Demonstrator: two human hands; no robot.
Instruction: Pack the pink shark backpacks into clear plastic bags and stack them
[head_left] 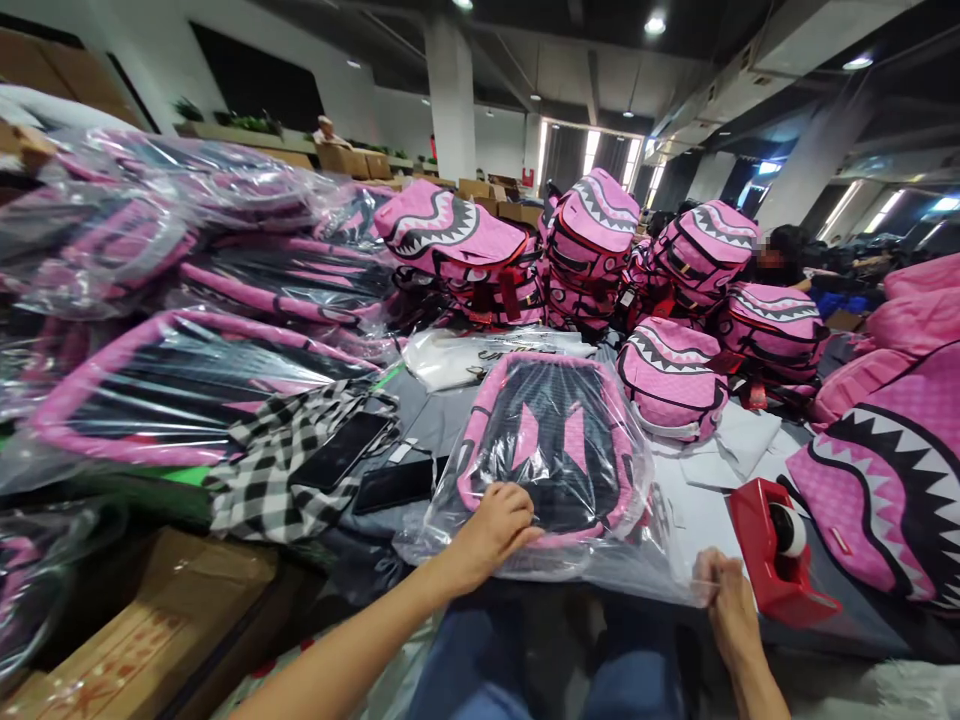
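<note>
A pink and black backpack (559, 440) lies flat on the table inside a clear plastic bag (637, 560), back side up. My left hand (495, 525) pinches the bag's near edge at the backpack's bottom left. At the bag's open right corner, my right hand (724, 590) grips the loose plastic. Both hands are closed on the plastic film.
A red tape dispenser (780, 555) stands just right of my right hand. Bagged backpacks (187, 385) are stacked at left, unbagged pink shark-mouth backpacks (675, 375) behind and right. Two dark phones (341, 450) lie on a checked cloth (270, 470). A cardboard box (150, 620) sits lower left. A person sits far right.
</note>
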